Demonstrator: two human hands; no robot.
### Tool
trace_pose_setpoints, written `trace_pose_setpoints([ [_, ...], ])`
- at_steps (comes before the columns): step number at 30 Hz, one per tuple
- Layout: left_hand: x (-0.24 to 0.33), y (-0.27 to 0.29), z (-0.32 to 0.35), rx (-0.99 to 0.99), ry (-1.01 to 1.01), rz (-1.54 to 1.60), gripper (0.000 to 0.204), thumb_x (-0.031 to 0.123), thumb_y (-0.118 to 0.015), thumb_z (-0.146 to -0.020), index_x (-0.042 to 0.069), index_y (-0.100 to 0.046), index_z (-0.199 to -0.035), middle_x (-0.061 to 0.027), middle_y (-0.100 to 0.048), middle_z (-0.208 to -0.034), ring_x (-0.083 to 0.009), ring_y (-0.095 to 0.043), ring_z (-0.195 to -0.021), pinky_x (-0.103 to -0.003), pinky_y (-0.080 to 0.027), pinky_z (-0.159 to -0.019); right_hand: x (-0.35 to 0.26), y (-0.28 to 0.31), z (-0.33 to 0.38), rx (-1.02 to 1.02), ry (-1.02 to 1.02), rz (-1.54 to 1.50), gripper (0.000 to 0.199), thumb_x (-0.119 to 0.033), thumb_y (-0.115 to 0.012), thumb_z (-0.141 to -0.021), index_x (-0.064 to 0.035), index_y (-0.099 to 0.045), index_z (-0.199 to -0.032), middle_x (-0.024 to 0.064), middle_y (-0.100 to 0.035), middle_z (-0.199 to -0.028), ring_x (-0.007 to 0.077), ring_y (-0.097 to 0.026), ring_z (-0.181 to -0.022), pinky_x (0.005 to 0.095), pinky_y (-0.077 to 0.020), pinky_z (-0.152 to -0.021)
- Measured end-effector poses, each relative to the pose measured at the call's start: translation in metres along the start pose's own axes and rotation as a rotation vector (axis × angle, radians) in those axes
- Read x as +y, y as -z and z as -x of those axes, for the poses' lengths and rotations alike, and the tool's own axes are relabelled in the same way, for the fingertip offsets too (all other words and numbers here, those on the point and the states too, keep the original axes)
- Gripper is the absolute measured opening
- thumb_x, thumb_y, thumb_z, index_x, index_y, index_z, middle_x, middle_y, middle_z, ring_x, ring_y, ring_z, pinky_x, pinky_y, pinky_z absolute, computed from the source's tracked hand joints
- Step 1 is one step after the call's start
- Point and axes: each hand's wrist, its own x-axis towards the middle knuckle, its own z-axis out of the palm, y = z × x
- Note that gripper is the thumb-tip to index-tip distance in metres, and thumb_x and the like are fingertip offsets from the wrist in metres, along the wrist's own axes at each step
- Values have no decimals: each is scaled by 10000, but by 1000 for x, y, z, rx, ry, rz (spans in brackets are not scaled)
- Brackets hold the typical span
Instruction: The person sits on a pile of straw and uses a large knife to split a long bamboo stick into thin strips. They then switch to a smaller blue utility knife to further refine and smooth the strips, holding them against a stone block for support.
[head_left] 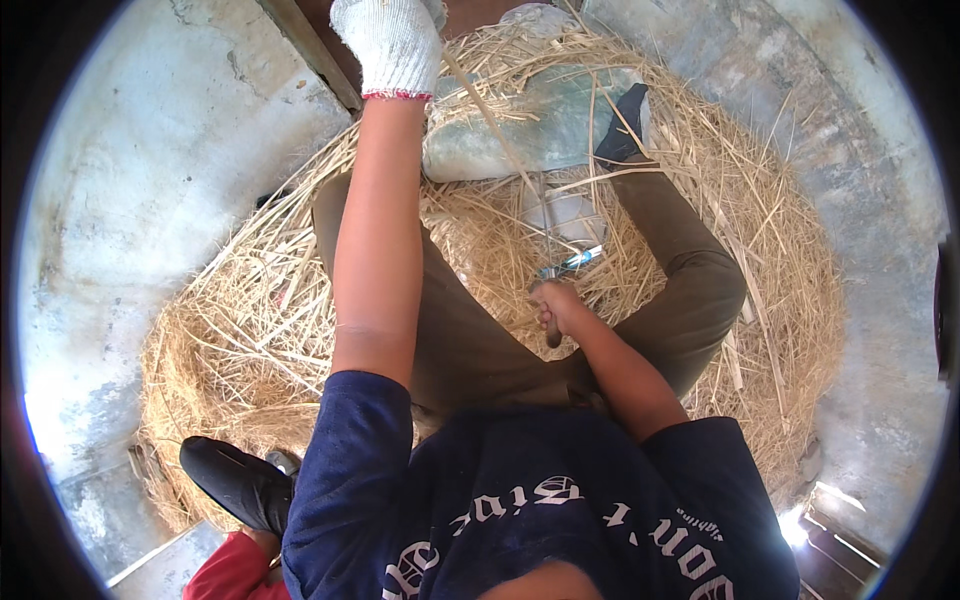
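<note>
My left arm reaches far forward, and my left hand (392, 45) wears a white knitted glove with a red-edged cuff. The upper edge of the picture cuts off its fingers, so their grip cannot be seen. A long pale strip (490, 118) of plant material slants from beside the glove down toward my right hand. Between my bent legs, my bare right hand (556, 306) is closed round the wooden handle of a knife (547, 232). Its narrow blade points away from me, near the strip's lower end. A shiny blue object (580, 261) lies just past the hand.
Straw-like shavings and strips (780, 300) heap all around my legs. A pale green sheet or sack (520, 135) lies ahead, by my dark-socked foot (624, 125). Worn grey floor (190, 150) surrounds the heap. Another person's red sleeve (235, 572) and dark-covered limb (235, 482) show at lower left.
</note>
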Motion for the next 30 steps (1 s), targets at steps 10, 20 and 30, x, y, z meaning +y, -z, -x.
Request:
trace_pose_setpoints([
  [10, 17, 5, 7, 94, -102, 69, 549, 560, -514, -1044, 237, -382, -621, 68, -314, -490, -101, -286, -353, -300, -211, -350, -56, 3, 37, 322, 268, 138, 244, -113, -657, -865, -148, -453, -737, -37, -378, -550, 107, -337, -410, 325, -350, -445],
  [20, -6, -12, 20, -7, -18, 22, 471, 468, -617, -1026, 211, -479, -656, 70, -411, -556, -84, -357, -409, -284, -281, -385, -99, 15, 89, 80, 545, -123, 278, -204, -707, -921, -103, -513, -749, -4, -473, -537, 128, -448, -417, 310, -384, -442],
  [30, -12, -14, 10, -5, -164, -17, 498, 475, -624, -1018, 185, -473, -643, 55, -413, -547, -97, -359, -417, -299, -292, -396, -144, -16, 140, 219, 1086, -161, 342, -278, -744, -944, -45, -586, -750, 32, -535, -552, 83, -525, -504, 272, -411, -477],
])
